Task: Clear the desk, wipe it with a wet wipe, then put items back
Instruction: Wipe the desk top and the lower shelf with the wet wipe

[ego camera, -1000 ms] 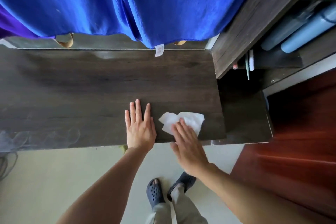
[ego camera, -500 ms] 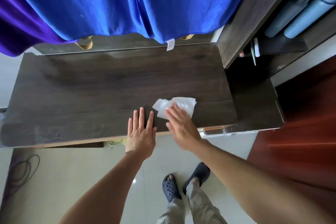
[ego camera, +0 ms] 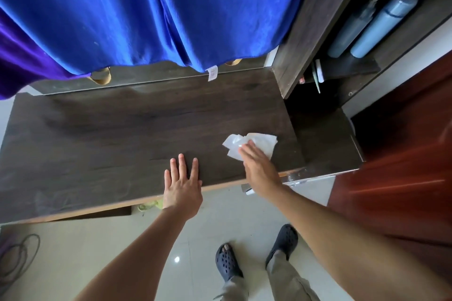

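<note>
Near the right end of the dark wood-grain surface [ego camera: 110,134], close to its front edge: a crumpled white wipe [ego camera: 263,143], lying on the wood and pinned under the right grip [ego camera: 259,168]. Fingers [ego camera: 247,151] of that grip straight and close together, laid over the wipe's near left part, pressing down rather than curling round it, with the wrist out past the front edge. Left of it and well apart from the wipe: the left grip [ego camera: 182,186], palm down on the surface at the front edge, fingers straight and slightly spread, holding nothing. Above the far edge of the surface: a bright blue cloth [ego camera: 146,7] hanging in folds, with a small white tag [ego camera: 212,73] at its hem and a purple cloth [ego camera: 22,61] beside it on the left. To the right, touching the end of the surface: a dark shelf unit [ego camera: 310,24] holding two pale blue rolls [ego camera: 381,27] side by side and a few pen-like sticks [ego camera: 318,74] below them, too small to tell apart. Below the front edge: pale tiled floor [ego camera: 85,252], two feet in dark perforated clogs [ego camera: 226,261], and a loose coil of cable [ego camera: 14,256] at far left. Further right, a red-brown wooden panel [ego camera: 403,178], blurred.
</note>
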`<state>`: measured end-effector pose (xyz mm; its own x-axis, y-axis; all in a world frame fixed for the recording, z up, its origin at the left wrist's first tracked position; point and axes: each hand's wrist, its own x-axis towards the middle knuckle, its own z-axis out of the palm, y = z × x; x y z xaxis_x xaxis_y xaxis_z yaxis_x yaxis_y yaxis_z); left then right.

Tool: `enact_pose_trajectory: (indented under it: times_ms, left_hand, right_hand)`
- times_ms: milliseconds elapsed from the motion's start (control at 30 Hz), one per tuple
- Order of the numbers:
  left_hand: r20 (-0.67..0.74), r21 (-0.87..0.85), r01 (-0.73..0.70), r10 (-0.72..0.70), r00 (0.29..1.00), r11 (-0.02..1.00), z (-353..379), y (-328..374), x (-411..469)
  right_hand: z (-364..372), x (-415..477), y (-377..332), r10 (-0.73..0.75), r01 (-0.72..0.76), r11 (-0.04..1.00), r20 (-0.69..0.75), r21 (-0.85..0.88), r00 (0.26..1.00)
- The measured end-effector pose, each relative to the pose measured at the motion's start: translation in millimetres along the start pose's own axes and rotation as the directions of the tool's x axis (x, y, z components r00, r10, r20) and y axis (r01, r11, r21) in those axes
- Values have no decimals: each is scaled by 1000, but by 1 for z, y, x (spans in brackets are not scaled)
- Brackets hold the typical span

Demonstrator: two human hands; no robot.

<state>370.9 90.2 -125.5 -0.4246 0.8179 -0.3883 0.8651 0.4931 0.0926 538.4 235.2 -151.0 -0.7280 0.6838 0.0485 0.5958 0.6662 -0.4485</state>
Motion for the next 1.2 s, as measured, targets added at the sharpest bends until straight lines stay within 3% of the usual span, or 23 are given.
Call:
enact_pose_trajectory:
  times_ms: [67,233,367,500,667,800,900,1100,1200]
  left_hand:
    - [20,10,11,-11,1000,1000,-5,6,1]
    - [71,9,73,-73,995,997,-19,34,10]
    - [33,-50,-84,85,996,995,-30,81,24]
    - [-53,-108,-199,194,980,974,-33,143,46]
    - [-207,-193,-254,213,955,948,-28,222,82]
    - [-267,-281,-92,14,963,955,-15,270,119]
    - [-323,-311,28,-133,937,950,4,288,133]
    - [-380,-220,99,-179,907,970,18,294,139]
    - [-398,-200,99,-173,901,975,21,295,139]
  right_hand:
    - [-3,-23,-6,-56,56,998,-22,26,998]
    - [-34,-47,29,66,-69,996,51,53,997]
    - [-69,-57,88,264,-261,964,64,-48,962]
    - [-112,-60,161,530,-526,842,0,-115,848]
    - [-136,-25,241,588,-593,805,-137,8,797]
    - [-118,15,293,493,-484,870,-168,96,853]
    - [-94,22,318,330,-325,942,-49,81,943]
    - [-82,14,362,81,-74,990,54,-118,995]
    - [-71,31,361,-57,119,971,284,-208,957]
